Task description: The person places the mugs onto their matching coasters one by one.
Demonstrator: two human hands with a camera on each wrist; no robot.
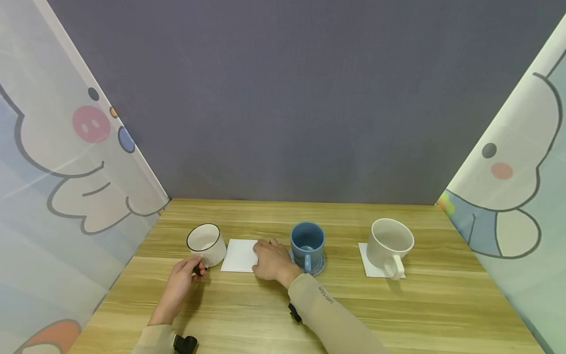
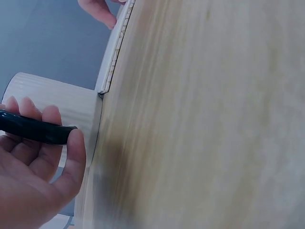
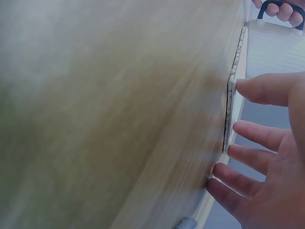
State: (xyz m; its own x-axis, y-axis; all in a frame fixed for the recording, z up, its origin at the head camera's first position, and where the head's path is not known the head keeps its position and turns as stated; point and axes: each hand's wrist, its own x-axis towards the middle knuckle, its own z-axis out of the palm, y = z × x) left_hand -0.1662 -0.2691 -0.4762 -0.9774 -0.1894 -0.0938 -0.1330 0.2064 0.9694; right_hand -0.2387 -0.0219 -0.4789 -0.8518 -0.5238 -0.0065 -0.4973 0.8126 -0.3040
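Note:
At the left stands a white mug with a thin black rim (image 1: 215, 251), right beside the left edge of a white square coaster (image 1: 239, 255). My left hand (image 1: 184, 275) holds the mug's black handle (image 2: 35, 128), thumb at its lower end and fingers curled behind it. The coaster lies flat on the table, and my right hand (image 1: 275, 260) is at its right side. In the right wrist view, the thumb touches a coaster corner while extended fingers (image 3: 259, 136) reach along the edge. The mug's base is upright at table level in the left wrist view.
Just right of my right hand, a blue mug (image 1: 308, 236) stands on a round grey-blue coaster (image 1: 319, 268). Farther right, a larger cream mug (image 1: 389, 241) sits on another white square coaster (image 1: 366, 260). A grey panel (image 1: 300, 108) rises behind the wooden table (image 1: 247, 314).

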